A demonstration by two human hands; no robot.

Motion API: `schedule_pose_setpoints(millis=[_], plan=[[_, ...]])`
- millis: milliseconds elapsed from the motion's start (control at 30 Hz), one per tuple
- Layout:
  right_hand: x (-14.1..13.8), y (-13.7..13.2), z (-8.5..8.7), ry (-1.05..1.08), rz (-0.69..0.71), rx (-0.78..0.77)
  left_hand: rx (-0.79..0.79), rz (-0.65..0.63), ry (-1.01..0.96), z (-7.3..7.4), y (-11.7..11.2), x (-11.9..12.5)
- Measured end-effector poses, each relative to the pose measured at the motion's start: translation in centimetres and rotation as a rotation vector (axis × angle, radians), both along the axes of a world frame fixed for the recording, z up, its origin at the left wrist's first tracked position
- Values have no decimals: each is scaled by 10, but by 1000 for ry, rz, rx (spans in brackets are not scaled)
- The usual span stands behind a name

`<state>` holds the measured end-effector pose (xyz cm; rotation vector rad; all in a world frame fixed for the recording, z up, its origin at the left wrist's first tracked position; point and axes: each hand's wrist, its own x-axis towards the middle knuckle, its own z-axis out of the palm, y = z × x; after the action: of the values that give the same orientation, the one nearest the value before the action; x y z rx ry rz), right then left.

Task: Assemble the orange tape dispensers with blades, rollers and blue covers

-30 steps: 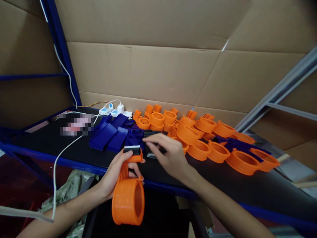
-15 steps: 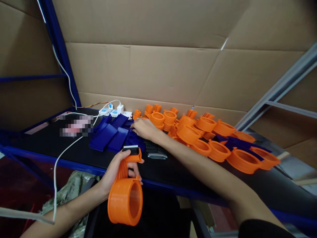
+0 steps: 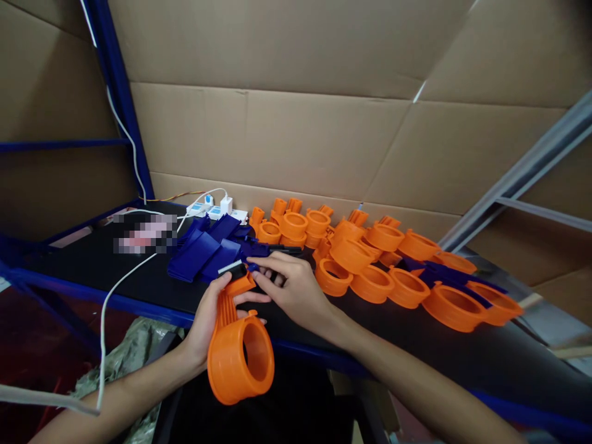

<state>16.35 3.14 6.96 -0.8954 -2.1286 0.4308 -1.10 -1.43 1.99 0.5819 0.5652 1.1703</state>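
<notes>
My left hand (image 3: 208, 314) is wrapped round the handle of an orange tape dispenser (image 3: 231, 370), its ring hanging down in front of the table edge. At the dispenser's top sits a black blade holder (image 3: 232, 271) with a white toothed strip. My right hand (image 3: 296, 283) pinches a small dark blue plastic piece (image 3: 252, 267) between thumb and fingers, right by the end of the blade holder. Whether that piece touches the dispenser I cannot tell. Behind the hands lie flat dark blue plastic parts (image 3: 194, 253) in a loose pile.
Many orange dispenser bodies (image 3: 370, 283) stand grouped across the right of the black table (image 3: 129, 277), with blue parts among them. A white power strip (image 3: 238, 215) lies at the back. A white cable (image 3: 108, 308) hangs over the front edge at left.
My right hand has come back from the blue pile to the dispenser's top, now with a small blue piece in its fingers. The dispenser has tilted slightly in my left hand.
</notes>
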Motion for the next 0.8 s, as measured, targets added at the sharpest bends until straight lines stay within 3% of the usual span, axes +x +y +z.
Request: schedule_pose_setpoints(millis=[133,233,367,467,567,667,800], plan=[[11,1,6,16,193,-231,-4,-32,-1,3,-1,-4],[19,7,7,57,286,-323,-13,-68,-7,3,0,-6],[25,9,5,85,264,-283,-26,-142,-36,-2,2,-7],[26,10,3,105,324,-256,-15,-213,-84,-5,3,-8],[26,8,-2,164,383,-327,-6,-239,-117,-4,5,-8],[26,5,-8,221,351,-433,-13,-254,-121,-1,4,-7],[25,1,-8,263,326,-458,-19,-250,-115,0,3,-8]])
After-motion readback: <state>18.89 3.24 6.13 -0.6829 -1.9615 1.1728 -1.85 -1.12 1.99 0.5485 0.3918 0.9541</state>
